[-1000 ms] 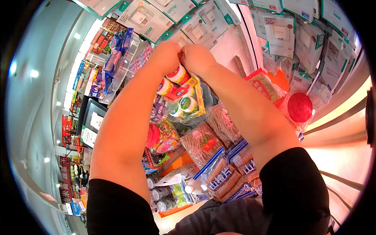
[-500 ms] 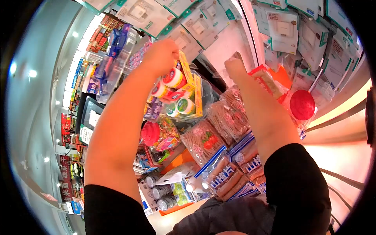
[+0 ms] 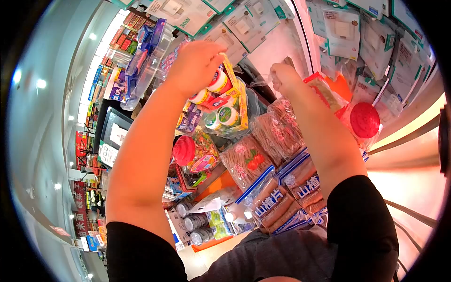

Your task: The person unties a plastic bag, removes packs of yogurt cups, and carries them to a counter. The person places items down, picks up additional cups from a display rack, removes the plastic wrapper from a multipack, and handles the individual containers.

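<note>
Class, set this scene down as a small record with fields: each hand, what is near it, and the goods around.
Left hand: fingers at the upper end of a yellow-edged box; grip unclear
In the box: white-lidded tubs
Right hand: fingers curled, apart from the left, near a red-edged packet; contents unclear
Below the box: pink-lidded jar, strawberry-pictured pack
Nearest the body: blue-topped bags
Far side: boxed chargers, one marked 30W
</note>
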Demonstrator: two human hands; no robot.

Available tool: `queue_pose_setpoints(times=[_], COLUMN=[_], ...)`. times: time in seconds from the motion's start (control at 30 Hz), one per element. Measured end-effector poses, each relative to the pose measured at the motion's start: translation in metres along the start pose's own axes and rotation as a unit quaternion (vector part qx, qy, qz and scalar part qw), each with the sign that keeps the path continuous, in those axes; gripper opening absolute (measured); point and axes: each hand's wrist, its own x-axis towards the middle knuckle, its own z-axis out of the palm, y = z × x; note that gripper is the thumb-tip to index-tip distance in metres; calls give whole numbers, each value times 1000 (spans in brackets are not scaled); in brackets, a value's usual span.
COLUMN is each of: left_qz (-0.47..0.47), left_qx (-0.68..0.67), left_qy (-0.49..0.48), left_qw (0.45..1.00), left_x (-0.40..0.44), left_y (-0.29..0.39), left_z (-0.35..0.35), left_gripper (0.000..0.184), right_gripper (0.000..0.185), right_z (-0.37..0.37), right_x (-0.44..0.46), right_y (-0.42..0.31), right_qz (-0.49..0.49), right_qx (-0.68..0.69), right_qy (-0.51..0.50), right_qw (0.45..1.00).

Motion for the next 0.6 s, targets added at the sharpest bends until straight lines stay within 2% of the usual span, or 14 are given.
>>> queue_pose_setpoints(times=[0.03, 0.07, 0.17, 0.2, 0.3, 0.37, 0.47, 0.6], left_qz=[7, 24, -71, -88, -131, -137, -203, -324], left_qx=[18, 18, -76, -85, -103, -103, -120, -155], left_qy=[-5, 48, 124, 125, 114, 84, 70, 66], left_qw=[1000, 998, 987, 985, 979, 982, 969, 931], left_x=[-4, -10, -46, -65, -130, -167, -225, -303], left_y=[6, 10, 43, 54, 87, 109, 131, 168], left_z=[-7, -11, -37, -41, -45, -47, -39, -37], left_gripper=[26, 21, 19, 20, 20, 20, 19, 17], right_gripper=[14, 14, 15, 15, 19, 21, 16, 15], right_z=[7, 13, 37, 43, 52, 67, 70, 51], right_x=[-15, -28, -81, -96, -118, -135, -116, -103], right_y=[-3, -4, -5, -2, 17, 16, 18, 38], right_qz=[-1, -1, 8, 12, 12, -21, -55, -4], right_qx=[8, 15, 24, 24, -55, -104, -146, -152], right_qy=[-9, -18, -30, -31, -136, -127, -132, -60], right_qw=[1000, 1000, 999, 999, 989, 986, 979, 987])
